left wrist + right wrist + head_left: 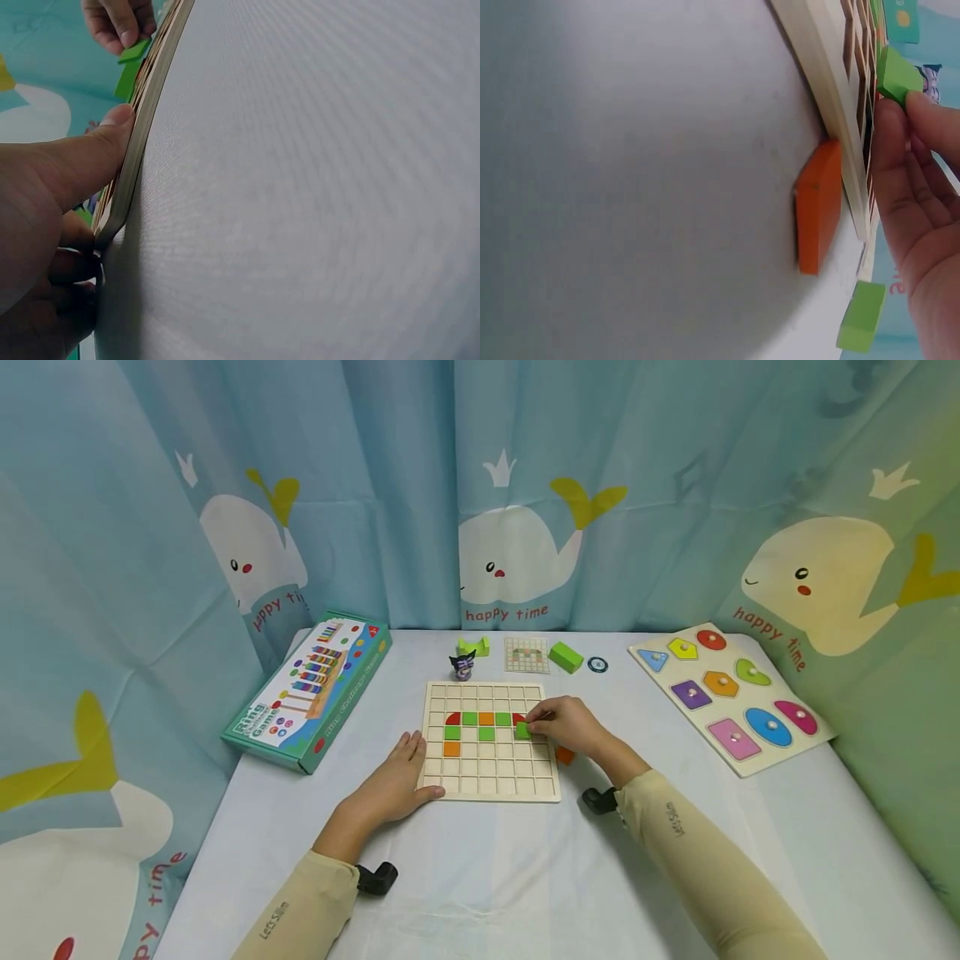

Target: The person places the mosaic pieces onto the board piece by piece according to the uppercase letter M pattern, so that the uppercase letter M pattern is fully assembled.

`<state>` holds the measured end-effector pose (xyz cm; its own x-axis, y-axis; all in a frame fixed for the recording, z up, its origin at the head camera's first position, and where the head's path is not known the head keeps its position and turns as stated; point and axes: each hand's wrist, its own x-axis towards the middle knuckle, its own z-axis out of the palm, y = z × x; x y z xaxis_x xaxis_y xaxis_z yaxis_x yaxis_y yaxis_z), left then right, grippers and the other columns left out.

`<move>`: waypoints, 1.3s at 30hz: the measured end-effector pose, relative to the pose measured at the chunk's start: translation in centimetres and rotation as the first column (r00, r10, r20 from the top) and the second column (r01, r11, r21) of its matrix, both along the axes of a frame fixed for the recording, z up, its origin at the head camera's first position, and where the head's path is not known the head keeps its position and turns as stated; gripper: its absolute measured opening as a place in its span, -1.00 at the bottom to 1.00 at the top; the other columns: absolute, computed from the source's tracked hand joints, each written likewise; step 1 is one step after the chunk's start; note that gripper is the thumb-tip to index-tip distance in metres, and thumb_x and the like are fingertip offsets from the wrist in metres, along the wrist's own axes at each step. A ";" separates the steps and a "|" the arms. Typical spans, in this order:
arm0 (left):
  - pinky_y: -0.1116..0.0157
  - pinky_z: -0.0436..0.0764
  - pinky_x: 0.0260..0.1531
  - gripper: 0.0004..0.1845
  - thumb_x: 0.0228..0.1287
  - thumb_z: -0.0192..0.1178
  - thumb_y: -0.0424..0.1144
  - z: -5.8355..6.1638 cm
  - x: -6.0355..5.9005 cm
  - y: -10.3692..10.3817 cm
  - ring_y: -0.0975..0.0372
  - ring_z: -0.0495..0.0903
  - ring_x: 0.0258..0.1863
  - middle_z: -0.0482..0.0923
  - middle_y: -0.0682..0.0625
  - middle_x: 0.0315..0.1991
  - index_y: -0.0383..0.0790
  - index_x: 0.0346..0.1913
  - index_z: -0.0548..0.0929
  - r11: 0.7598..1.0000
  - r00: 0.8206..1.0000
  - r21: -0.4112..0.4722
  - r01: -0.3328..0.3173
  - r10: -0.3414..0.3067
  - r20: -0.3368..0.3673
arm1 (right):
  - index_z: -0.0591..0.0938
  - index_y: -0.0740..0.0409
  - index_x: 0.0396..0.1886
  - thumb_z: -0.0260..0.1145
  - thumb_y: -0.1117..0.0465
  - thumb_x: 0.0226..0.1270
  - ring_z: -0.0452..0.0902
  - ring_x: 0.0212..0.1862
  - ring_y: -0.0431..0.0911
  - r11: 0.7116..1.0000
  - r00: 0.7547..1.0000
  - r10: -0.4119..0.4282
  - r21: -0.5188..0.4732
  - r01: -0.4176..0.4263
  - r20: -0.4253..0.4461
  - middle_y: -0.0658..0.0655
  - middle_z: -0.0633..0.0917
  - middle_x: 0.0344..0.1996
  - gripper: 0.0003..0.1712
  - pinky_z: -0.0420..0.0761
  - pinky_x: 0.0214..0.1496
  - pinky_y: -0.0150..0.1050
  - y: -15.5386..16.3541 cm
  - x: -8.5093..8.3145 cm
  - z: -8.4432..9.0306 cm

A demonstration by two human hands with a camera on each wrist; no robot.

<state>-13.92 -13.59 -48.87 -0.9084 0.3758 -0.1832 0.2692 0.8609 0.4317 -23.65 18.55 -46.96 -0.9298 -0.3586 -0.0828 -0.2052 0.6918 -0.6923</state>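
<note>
The surface [480, 877], covered in a white cloth, stands before a curtain [480, 485] printed with whales. On its left side lies a green game box [311, 689], set at an angle. At the right lies a shape puzzle board [731, 697] holding coloured pieces with knobs.

In the middle sits a wooden grid board [491, 741], flat on the surface. Its upper rows hold red, green and orange tiles seated in cells. The left hand [393, 781] lies flat at the board's near left corner, fingers straight and relaxed, thumb pressed along the board's edge; it grasps nothing. The right hand [572, 724] rests at the board's right side, its fingers pinching a green tile [522, 731] that sits tilted at a cell in the third row, near the right edge, just below the red tile. From the right wrist view this tile is not fully seated.

Just outside the board's right edge, an orange tile [819, 206] lies on the surface, touching the board's rim. Behind the board stand a small dark figure [462, 665], a pattern card [527, 655], a green block [566, 657] and a small black ring [597, 664].
</note>
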 end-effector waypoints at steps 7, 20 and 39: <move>0.05 0.02 0.50 0.03 0.37 0.24 0.17 -0.1 0.0 0.1 -0.09 -0.18 0.58 -0.11 -0.33 0.58 -0.52 0.53 0.04 1.000 1.000 -0.005 0.002 -0.002 -0.011 | 0.79 0.09 -0.25 0.45 0.21 0.33 0.60 -0.19 -0.09 0.999 1.000 -0.002 0.042 0.001 0.006 0.01 0.75 -0.27 -0.93 0.60 -0.03 -0.13 -0.6 -0.1 0.2; 0.04 0.03 0.50 0.02 0.37 0.23 0.17 0.0 0.0 0.0 -0.09 -0.19 0.58 -0.11 -0.32 0.58 -0.52 0.53 0.03 1.000 1.000 0.004 -0.006 0.006 -0.002 | 0.78 0.11 -0.28 0.42 0.24 0.34 0.55 -0.22 -0.08 0.993 0.998 0.017 0.118 -0.023 0.054 0.01 0.74 -0.32 -0.95 0.57 -0.12 -0.19 -1.0 -0.2 0.9; 0.05 0.02 0.51 0.02 0.37 0.23 0.16 -0.1 0.1 0.0 -0.08 -0.19 0.58 -0.12 -0.32 0.58 -0.52 0.53 0.03 1.000 1.000 0.002 -0.008 0.008 -0.006 | 0.77 0.10 -0.40 0.43 0.30 0.29 0.54 -0.31 -0.12 0.984 0.998 0.061 0.172 -0.055 -0.031 -0.04 0.71 -0.45 -0.93 0.58 -0.15 -0.16 -1.7 -0.2 0.3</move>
<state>-13.84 -13.59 -48.93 -0.9127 0.3684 -0.1769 0.2645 0.8625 0.4315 -23.86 16.80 -46.68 -0.9113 -0.3955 -0.1146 -0.2709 0.7855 -0.5565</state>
